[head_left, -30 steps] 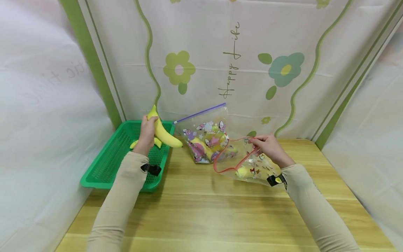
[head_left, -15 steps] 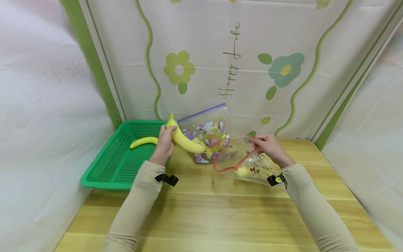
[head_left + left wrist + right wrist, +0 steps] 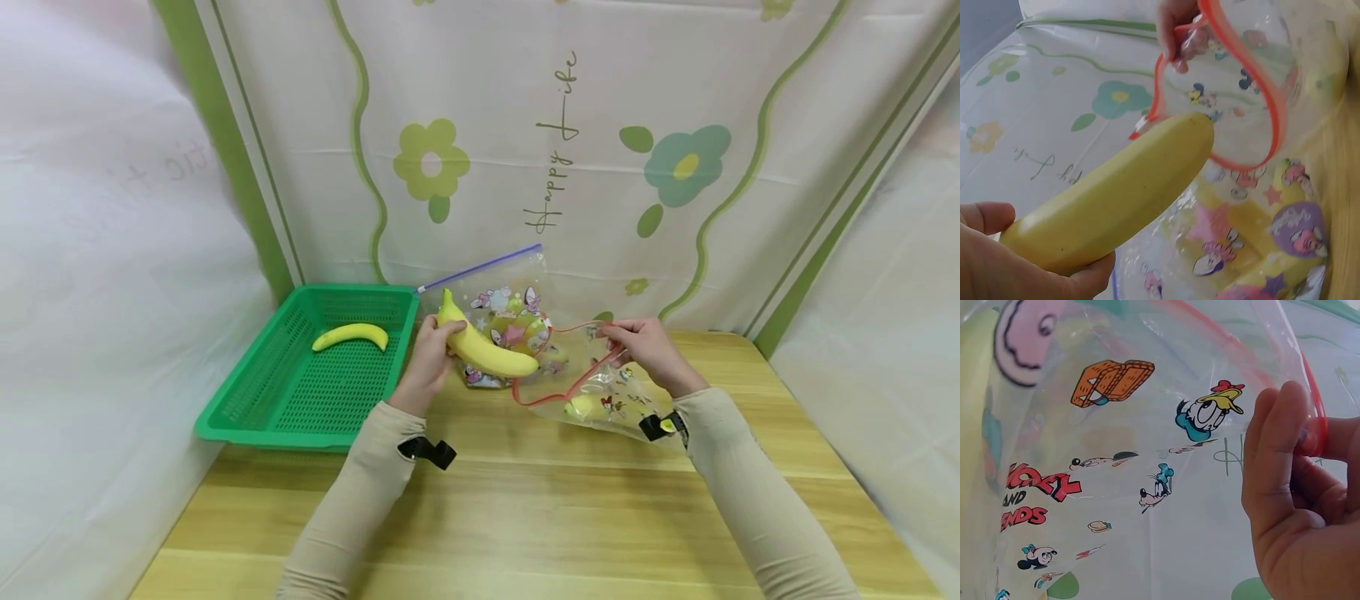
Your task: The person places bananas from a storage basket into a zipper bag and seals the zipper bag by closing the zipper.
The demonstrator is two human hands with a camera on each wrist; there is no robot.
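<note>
Head view: left hand (image 3: 429,354), gripping a banana (image 3: 483,348), has carried it from the green basket (image 3: 247,400) to the red-rimmed mouth of the bag (image 3: 600,392) that the right hand (image 3: 645,350) pinches open above the tabletop (image 3: 525,500), so insertion looks imminent.

A green basket (image 3: 247,400) sits on the wooden table (image 3: 525,517) with one banana (image 3: 350,336) in it. A purple-zipped bag (image 3: 498,308) leans on the flowered curtain (image 3: 600,125).
</note>
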